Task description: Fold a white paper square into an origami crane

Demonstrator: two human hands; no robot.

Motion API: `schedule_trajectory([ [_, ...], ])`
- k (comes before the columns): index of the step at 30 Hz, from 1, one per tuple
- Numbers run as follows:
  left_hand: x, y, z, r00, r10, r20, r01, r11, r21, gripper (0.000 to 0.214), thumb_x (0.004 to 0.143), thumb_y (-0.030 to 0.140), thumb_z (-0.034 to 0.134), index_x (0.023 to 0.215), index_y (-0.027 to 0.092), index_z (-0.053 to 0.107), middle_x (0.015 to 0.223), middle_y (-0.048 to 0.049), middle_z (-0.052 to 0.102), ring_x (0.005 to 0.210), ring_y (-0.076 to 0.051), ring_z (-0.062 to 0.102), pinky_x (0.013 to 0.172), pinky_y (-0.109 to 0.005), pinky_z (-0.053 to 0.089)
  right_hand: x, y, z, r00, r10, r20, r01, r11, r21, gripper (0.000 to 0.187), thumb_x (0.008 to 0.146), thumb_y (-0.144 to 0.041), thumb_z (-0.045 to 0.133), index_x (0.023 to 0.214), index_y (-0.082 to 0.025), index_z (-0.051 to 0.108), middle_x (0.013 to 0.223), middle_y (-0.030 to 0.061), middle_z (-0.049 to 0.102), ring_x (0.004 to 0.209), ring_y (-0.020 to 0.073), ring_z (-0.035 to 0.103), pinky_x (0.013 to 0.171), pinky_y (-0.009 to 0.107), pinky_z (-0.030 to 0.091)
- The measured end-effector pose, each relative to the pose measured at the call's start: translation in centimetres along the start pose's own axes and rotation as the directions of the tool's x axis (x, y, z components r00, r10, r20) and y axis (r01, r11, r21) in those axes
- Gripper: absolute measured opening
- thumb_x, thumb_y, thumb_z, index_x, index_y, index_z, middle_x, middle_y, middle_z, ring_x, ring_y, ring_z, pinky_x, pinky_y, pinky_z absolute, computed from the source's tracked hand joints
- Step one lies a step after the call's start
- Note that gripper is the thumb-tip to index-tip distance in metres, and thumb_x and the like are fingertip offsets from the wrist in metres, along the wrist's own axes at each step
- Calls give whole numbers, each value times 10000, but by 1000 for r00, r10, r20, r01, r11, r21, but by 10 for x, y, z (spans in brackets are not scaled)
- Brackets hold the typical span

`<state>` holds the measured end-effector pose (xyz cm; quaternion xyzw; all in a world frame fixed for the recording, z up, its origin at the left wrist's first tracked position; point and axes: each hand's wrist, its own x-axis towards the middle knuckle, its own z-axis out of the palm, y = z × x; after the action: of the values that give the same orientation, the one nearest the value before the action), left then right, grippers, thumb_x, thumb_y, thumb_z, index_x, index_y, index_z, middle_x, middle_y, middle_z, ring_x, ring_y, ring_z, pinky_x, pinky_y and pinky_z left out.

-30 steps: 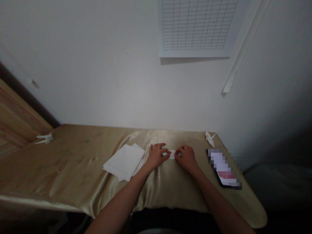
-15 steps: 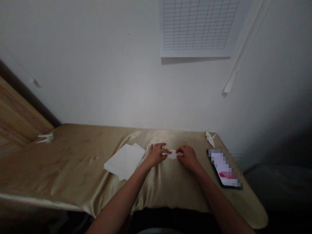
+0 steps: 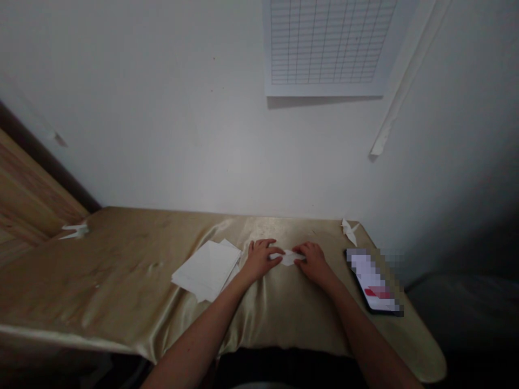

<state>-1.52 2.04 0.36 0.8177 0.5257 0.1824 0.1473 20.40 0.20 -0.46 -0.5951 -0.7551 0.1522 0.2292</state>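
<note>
A small folded piece of white paper (image 3: 288, 258) lies between my two hands on the gold satin cloth (image 3: 298, 308). My left hand (image 3: 261, 259) pinches its left end between thumb and index finger, with the other fingers spread away from it. On the opposite side, my right hand (image 3: 311, 260) grips the right end, fingers bent over the paper. Both ends of the piece are partly hidden by my fingertips. To the left of my left forearm sits a stack of white paper sheets (image 3: 206, 267), its edges uneven.
A phone (image 3: 373, 283) with its screen lit lies on the right, its picture blurred. Behind it rests a folded paper bird (image 3: 349, 231). Another white folded shape (image 3: 75, 231) is at the far left, by the wooden panel (image 3: 24, 194). The wall carries a gridded sheet (image 3: 324, 48).
My fingers have shifted slightly on the folded paper, and the left thumb and index finger sit a little differently. Otherwise things lie as before.
</note>
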Motion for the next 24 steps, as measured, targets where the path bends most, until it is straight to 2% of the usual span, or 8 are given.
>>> schedule_trajectory([
  [4, 1, -2, 6, 999, 13, -46, -12, 999, 31, 381, 851, 399, 729, 1229, 389, 680, 1412, -36, 576, 1336, -308, 445, 1149, -645, 198, 1, -1, -1, 1000, -17, -8, 17, 1000, -11, 310, 819, -182, 645, 1121, -218, 709, 1127, 87, 661, 1124, 253, 525, 1034, 381, 345],
  [11, 1, -2, 7, 999, 10, -54, -10, 1000, -6, 287, 843, 358, 740, 1129, 351, 718, 1398, -24, 589, 1315, -300, 458, 1143, -627, 201, -3, -4, -1, 999, -31, -29, 30, 999, -43, 339, 842, -209, 642, 1173, -241, 707, 1120, 89, 650, 1124, 252, 514, 1022, 383, 354],
  [15, 1, 4, 5, 998, 1, -62, -3, 999, -34, 284, 830, 314, 749, 1111, 337, 715, 1367, -27, 604, 1303, -296, 470, 1138, -615, 215, -2, -2, 1, 998, -42, -42, 41, 999, -32, 318, 890, -326, 634, 1190, -245, 704, 1105, 86, 651, 1103, 243, 523, 1010, 384, 362],
  [21, 0, 6, 4, 989, 60, -133, -64, 998, -24, 277, 794, 281, 782, 1061, 312, 718, 1396, -38, 570, 1311, -292, 457, 1140, -562, 244, 3, 2, 1, 996, -35, -78, 36, 999, 7, 258, 929, -340, 585, 1109, -239, 738, 1023, 77, 674, 1062, 235, 536, 961, 362, 385],
  [24, 1, 4, 6, 982, 79, -174, -84, 996, -23, 370, 773, 288, 799, 1127, 310, 696, 1421, -53, 537, 1325, -293, 441, 1126, -524, 289, 2, -1, -3, 994, -48, -101, 53, 997, 51, 211, 903, -311, 614, 1043, -229, 747, 1008, 69, 684, 1040, 229, 547, 940, 346, 401],
])
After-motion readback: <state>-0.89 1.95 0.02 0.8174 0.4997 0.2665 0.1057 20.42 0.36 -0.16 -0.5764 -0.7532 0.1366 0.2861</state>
